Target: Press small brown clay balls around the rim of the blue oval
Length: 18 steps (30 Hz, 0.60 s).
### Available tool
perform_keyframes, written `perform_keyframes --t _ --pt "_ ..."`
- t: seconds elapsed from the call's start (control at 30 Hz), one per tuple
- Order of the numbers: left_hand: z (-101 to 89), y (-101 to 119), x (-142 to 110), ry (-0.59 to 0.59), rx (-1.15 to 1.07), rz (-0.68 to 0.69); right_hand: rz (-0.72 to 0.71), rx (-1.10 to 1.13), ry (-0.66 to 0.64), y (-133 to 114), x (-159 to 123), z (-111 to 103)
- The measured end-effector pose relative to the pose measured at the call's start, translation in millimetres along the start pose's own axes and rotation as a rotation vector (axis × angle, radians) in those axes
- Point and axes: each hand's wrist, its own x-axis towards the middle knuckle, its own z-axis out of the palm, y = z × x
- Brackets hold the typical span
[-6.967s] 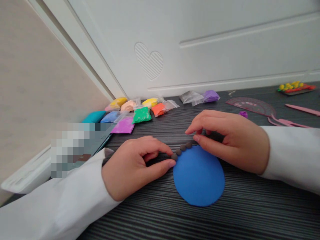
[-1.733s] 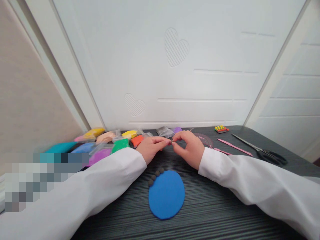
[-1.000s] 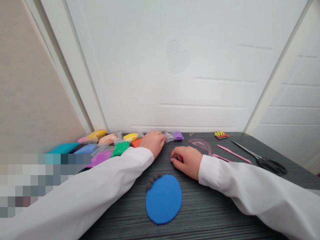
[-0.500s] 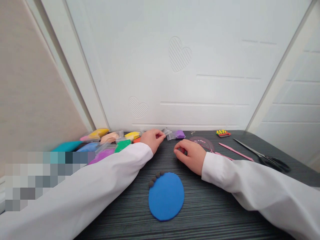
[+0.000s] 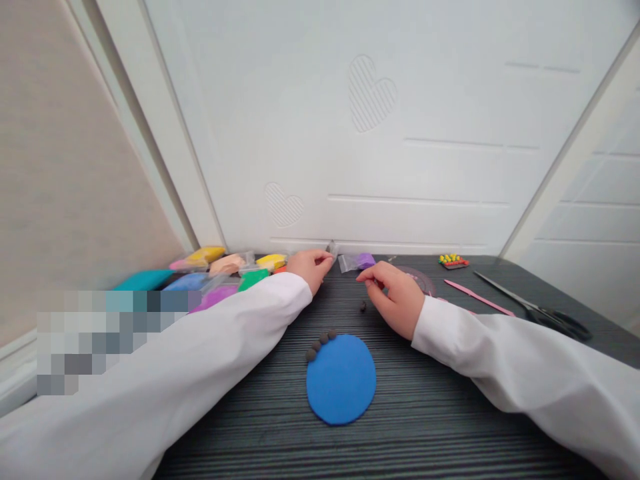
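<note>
My left hand (image 5: 311, 268) is closed in a pinch at the back of the table, on a small clear plastic bag (image 5: 331, 249) that rises behind the fingertips. To its right, my right hand (image 5: 395, 293) hovers with thumb and index finger together; what they hold, if anything, is too small to make out. A small dark clay lump (image 5: 363, 306) rests on the table just below those fingers. Nearer me lies a flat blue clay disc (image 5: 341, 380), with several dark grey-brown clay balls (image 5: 317, 345) in a row along its upper left edge.
Bags of coloured clay (image 5: 255, 279) crowd the back left. Behind my right hand are a purple clay bag (image 5: 365, 261) and a clear round plate (image 5: 424, 283). Rightward lie a pink tool (image 5: 477, 297), black scissors (image 5: 555, 320) and a small yellow-and-red piece (image 5: 453, 261). A white panel stands behind.
My right hand has lifted and opened away from the dark clay lump, which now shows on the table. The small clear bag has shifted slightly left and up with my left hand. The view has tilted slightly.
</note>
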Motion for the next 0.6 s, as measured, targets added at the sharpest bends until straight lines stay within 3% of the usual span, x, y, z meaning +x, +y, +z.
perform_keyframes --t 0.27,0.6 --pt "-6.1 10 -6 0.042 -0.027 0.115 0.061 -0.062 0.071 2 5 -2" --pt "-0.7 21 -25 -0.026 0.099 0.541 0.131 -0.166 0.088 5 6 0"
